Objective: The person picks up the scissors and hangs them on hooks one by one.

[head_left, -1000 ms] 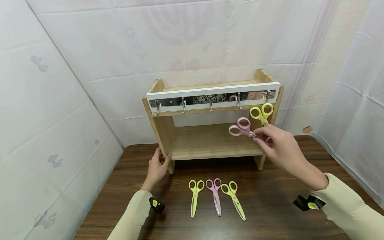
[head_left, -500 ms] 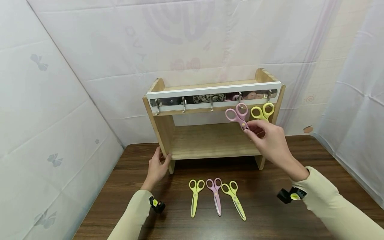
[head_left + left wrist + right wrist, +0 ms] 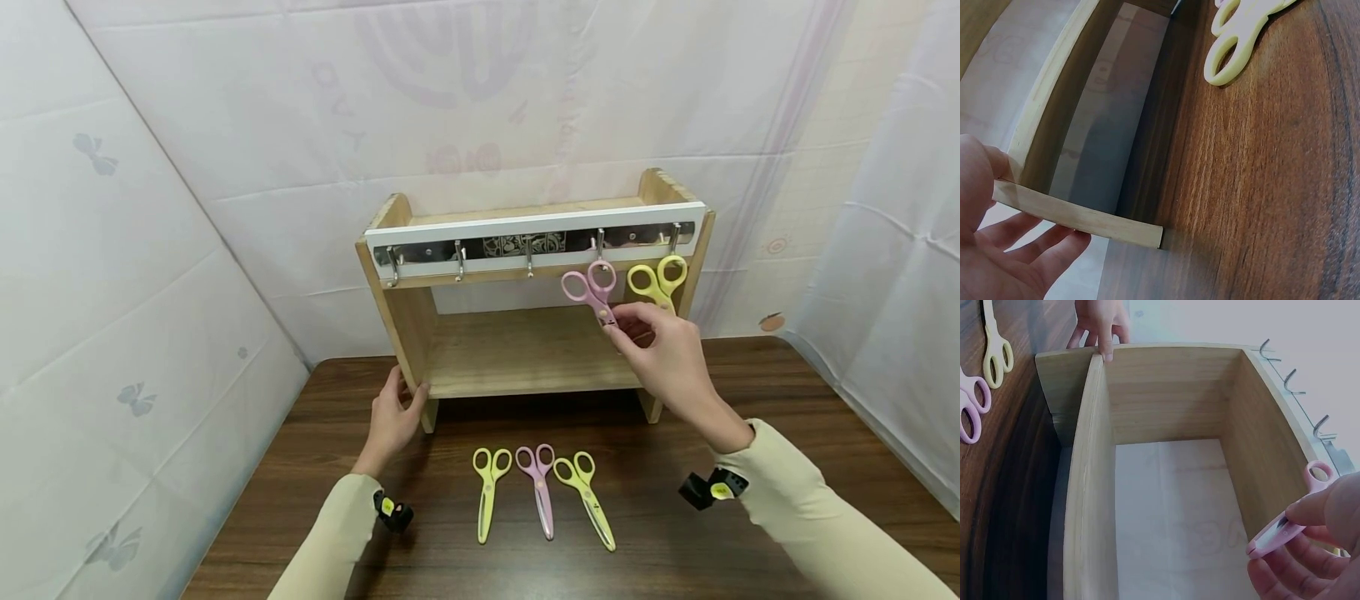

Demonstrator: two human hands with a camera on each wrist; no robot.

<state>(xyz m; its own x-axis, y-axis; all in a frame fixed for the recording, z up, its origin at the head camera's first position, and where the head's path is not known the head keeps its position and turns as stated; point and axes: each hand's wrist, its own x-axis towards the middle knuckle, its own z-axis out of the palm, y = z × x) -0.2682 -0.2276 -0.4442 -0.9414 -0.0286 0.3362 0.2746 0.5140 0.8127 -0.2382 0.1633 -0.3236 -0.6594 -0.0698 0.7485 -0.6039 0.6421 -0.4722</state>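
Observation:
Pink scissors are pinched at the blades by my right hand, finger loops up. One loop is at the tip of the hook second from the right; whether it is over the hook I cannot tell. In the right wrist view, the thumb and fingers hold the pink scissors along the closed blades. Yellow scissors hang from the rightmost hook, partly hidden behind the right hand. My left hand grips the left side panel of the wooden shelf, its thumb on the front edge.
On the dark wooden table lie yellow scissors, pink scissors and more yellow scissors, side by side before the shelf. A white hook rail runs along the shelf's top front. White cloth hangs behind.
My right hand has moved left and slightly up, bringing the pink scissors from below the rail to the second hook from the right. The left hand stays on the shelf panel.

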